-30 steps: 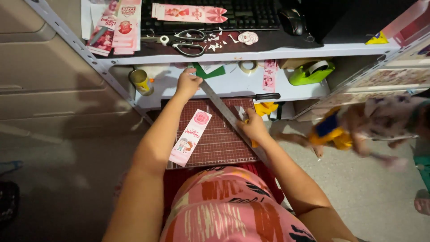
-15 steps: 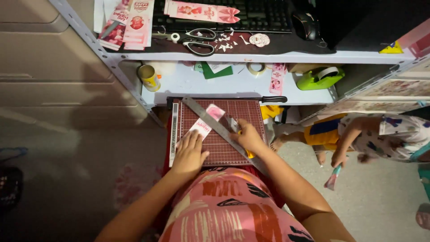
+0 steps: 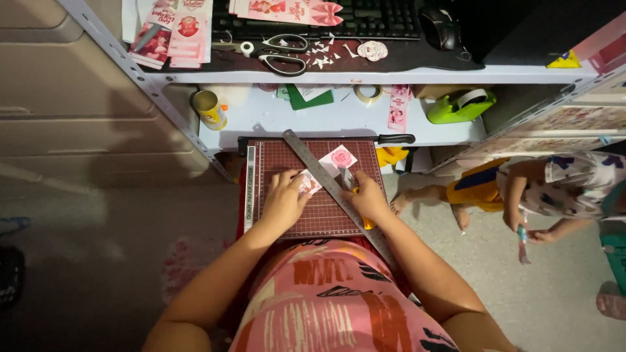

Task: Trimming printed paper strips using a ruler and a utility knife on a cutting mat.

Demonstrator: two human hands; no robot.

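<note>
A maroon gridded cutting board [image 3: 274,153] lies across my lap. A long metal ruler [image 3: 306,155] runs diagonally over it. A pink paper strip [image 3: 340,158] with a flower print lies under the ruler, one end sticking out on each side. My left hand [image 3: 283,199] presses the strip's near end flat against the ruler's left edge. My right hand [image 3: 366,197] is on the ruler's right side, closed around a yellow-handled craft knife [image 3: 368,223] whose tip sits by the ruler edge.
Just beyond the board, a white shelf [image 3: 339,124] holds a yellow can [image 3: 208,109], a tape roll [image 3: 368,94] and a green tape dispenser [image 3: 460,104]. Scissors [image 3: 280,52], pink printed sheets and a keyboard sit higher up. A child [image 3: 521,189] sits on the floor at right.
My left hand came back from the ruler's far end, then moved up onto the strip. The strip went from lying alongside the ruler to crossing under it. The ruler shifted slightly.
</note>
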